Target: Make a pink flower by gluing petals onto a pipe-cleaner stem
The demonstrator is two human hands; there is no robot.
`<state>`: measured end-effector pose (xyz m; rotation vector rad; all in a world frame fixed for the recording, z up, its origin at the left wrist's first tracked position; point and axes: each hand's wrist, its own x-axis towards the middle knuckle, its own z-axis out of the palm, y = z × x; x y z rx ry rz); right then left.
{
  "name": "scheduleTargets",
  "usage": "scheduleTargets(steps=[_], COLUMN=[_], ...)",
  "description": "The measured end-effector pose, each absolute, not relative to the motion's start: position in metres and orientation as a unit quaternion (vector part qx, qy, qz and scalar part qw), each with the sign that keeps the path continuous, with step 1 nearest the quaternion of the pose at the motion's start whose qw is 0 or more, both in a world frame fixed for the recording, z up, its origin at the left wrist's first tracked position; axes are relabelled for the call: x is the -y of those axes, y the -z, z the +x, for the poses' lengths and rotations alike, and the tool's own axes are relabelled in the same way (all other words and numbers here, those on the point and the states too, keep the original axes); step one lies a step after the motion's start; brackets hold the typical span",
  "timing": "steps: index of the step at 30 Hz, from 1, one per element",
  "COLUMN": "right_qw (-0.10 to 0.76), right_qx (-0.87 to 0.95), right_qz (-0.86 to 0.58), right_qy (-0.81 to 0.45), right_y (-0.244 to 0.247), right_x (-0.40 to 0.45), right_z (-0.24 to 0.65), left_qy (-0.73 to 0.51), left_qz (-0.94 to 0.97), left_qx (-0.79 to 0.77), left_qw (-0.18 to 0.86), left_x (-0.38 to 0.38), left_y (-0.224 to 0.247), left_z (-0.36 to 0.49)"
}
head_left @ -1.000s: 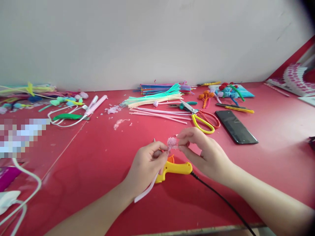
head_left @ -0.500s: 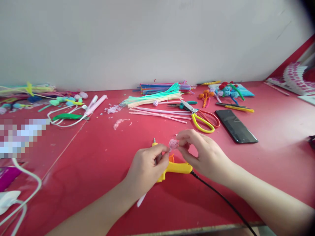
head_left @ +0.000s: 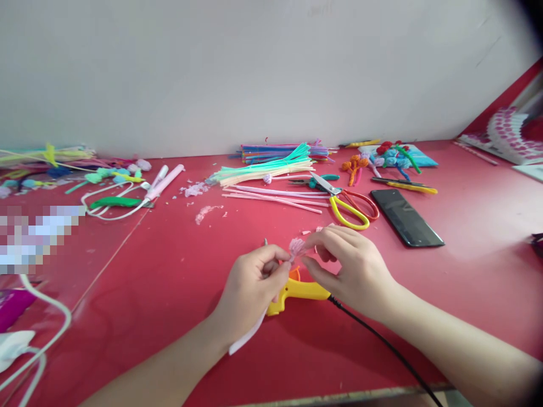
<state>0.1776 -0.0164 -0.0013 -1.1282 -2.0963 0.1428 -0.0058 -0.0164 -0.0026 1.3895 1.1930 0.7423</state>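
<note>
My left hand [head_left: 257,282] is closed, pinching a pink pipe-cleaner flower [head_left: 296,246] between thumb and fingertips just under its fluffy head. Its pale pink stem [head_left: 248,340] comes out below the palm. Close on the flower's right side is my right hand [head_left: 354,271], thumb and index finger apart, the index fingertip at the petals. Whether it presses on them is hard to see. Beneath both hands lies a yellow glue gun [head_left: 305,289] with an orange trigger, partly covered by the left hand; its black cord runs toward the table's front edge.
Scissors [head_left: 350,211], pliers [head_left: 324,179] and loose pink pipe cleaners [head_left: 275,198] lie beyond my hands. A black phone [head_left: 407,219] is to the right. Pipe-cleaner bundles [head_left: 271,165] and finished flowers [head_left: 392,158] line the wall. At left are a pink corded tool [head_left: 166,182] and a green cutter [head_left: 115,202].
My right thumb and index finger have spread a little, and small pink scraps show beyond that hand. The flower has tilted slightly, and its stem end has swung left.
</note>
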Motion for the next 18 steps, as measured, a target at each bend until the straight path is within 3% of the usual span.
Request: scheduleTargets(steps=[18], right_qw=[0.380], right_qx=[0.806], right_qz=[-0.449], right_qy=[-0.061], right_y=[0.0026], right_x=[0.0183], right_z=[0.1756], left_qy=[-0.318], left_qz=[0.607], left_qx=[-0.488], left_qw=[0.540], left_x=[0.0173], left_y=[0.0056], left_z=[-0.0069])
